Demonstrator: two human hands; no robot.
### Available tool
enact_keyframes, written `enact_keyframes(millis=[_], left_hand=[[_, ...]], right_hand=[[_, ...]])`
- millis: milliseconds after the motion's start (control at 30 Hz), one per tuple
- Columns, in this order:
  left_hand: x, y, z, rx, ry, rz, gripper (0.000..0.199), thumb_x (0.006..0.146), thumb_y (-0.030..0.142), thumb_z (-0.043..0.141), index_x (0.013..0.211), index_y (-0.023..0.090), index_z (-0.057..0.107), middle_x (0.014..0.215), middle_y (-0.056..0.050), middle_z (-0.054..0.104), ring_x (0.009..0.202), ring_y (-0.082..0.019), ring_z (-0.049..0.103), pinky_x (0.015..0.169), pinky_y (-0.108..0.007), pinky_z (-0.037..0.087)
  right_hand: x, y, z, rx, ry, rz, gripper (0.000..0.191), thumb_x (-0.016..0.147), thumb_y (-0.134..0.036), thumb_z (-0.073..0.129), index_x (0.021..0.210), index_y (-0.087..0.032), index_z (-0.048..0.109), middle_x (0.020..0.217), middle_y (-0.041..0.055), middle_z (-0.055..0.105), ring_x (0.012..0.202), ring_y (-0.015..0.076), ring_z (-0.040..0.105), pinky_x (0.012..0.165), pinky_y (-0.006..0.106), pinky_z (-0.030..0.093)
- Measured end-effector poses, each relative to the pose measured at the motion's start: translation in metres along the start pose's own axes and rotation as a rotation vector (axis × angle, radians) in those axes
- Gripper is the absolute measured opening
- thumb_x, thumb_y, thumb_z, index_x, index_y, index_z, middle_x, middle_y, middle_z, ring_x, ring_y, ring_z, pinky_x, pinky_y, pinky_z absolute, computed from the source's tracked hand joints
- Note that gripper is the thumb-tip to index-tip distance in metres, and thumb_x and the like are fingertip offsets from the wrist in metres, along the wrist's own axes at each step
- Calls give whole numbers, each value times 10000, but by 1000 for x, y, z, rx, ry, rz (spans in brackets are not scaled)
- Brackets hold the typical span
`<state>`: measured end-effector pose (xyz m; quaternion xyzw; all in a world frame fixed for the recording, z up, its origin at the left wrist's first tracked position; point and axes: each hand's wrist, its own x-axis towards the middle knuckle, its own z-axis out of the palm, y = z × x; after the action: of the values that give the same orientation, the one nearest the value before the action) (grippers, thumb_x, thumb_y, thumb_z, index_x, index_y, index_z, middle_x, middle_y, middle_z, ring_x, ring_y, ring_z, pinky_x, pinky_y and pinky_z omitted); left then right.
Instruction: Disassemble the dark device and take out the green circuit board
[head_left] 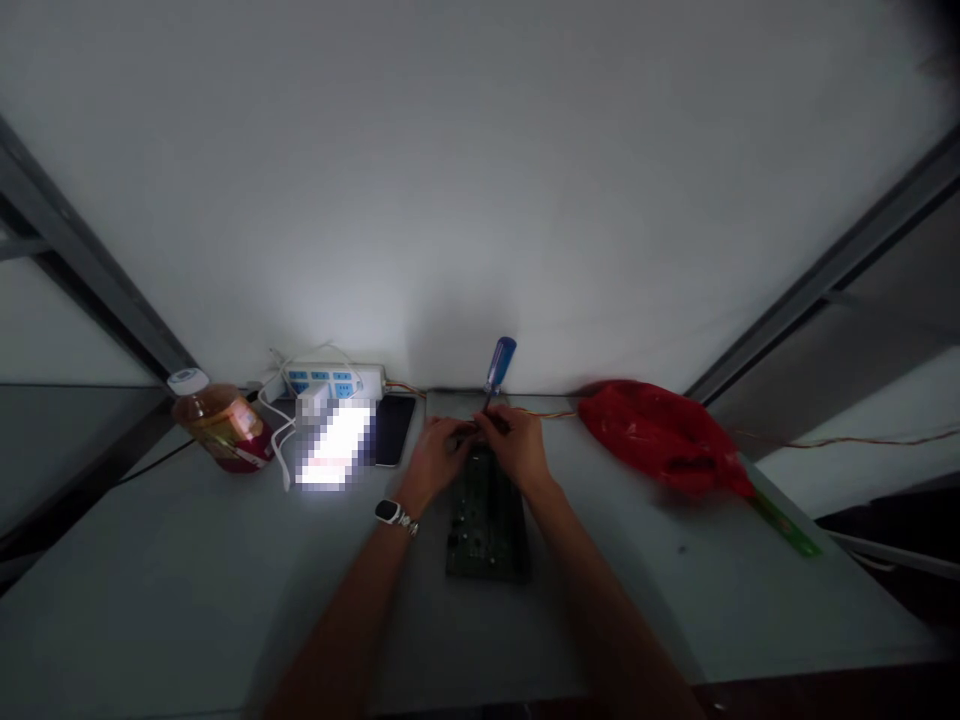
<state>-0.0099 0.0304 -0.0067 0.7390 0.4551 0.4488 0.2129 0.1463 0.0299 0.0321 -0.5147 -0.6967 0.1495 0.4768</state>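
Observation:
A green circuit board lies lengthwise on the table in front of me. Both hands meet over its far end. My left hand, with a watch on its wrist, has its fingers closed at a small dark piece too dim to name. The fingers of my right hand are pinched round the thin shaft of a screwdriver. Its blue handle points up and away towards the wall. My fingers hide the screwdriver's tip, and poor light blurs the details there.
Left of the hands are a dark phone, a glowing pixelated screen, a white power strip with cables, and a drink bottle. On the right lies a red plastic bag with a green strip. A wall stands behind.

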Motion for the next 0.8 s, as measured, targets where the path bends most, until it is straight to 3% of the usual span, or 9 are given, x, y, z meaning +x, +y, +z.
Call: enact_keyframes(millis=[200,400,533,800], left_hand=[[-8,3,-26,-27,45,-40,164,868,260,649,990,184,728,885,-46,730,773,-165,627,713,-282,487],[-33,7,-43,-33,-105,-128,165,858,308,658,969,210,731,903,-30,742,749,-153,639,668,-262,466],[-45,3,-41,-83,-177,-190,211,831,351,698,992,221,736,921,-30,755,791,-172,668,674,-269,473],[-44,4,-27,-274,-45,-213,186,825,352,707,936,208,747,874,-29,754,787,-177,675,752,-294,517]], right_hand=[[-6,1,-5,249,-16,102,234,917,-429,570,916,-211,653,786,48,736,660,203,693,598,306,550],[-30,0,-10,781,101,331,322,867,-534,616,949,-254,482,765,22,743,549,190,687,495,310,574],[-48,4,-9,972,127,451,384,782,-461,731,915,-276,421,766,-6,752,600,206,723,552,332,607],[-57,-2,-3,1053,151,523,490,702,-314,809,916,-278,369,787,-21,757,625,198,735,606,313,612]])
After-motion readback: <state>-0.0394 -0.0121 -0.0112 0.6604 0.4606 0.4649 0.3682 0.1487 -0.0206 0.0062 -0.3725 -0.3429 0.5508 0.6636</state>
